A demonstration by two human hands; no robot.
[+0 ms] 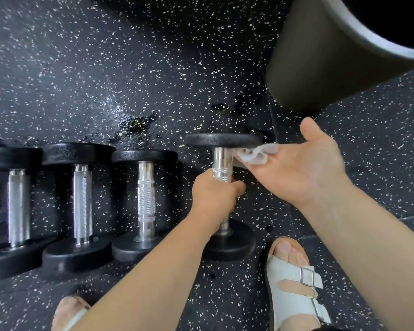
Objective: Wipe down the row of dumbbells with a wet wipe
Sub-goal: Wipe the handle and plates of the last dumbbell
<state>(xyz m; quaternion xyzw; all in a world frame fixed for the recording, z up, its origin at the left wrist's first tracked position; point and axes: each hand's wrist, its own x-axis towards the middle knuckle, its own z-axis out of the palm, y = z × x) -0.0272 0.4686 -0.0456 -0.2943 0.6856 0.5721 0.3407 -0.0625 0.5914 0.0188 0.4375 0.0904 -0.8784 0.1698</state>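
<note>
Gripping the dumbbell (pixel 221 163), handle running near-to-far, left hand (pixel 214 199).

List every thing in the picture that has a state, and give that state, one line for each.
Rightmost dumbbell: gripped by the handle, apart from the row.
Left hand: closed around that handle.
Right hand: palm up, fingers holding the wipe.
Wet wipe: crumpled, pressed under the far weight head.
Three other dumbbells: lying side by side, untouched.
Bin: open top, inside not visible.
</note>
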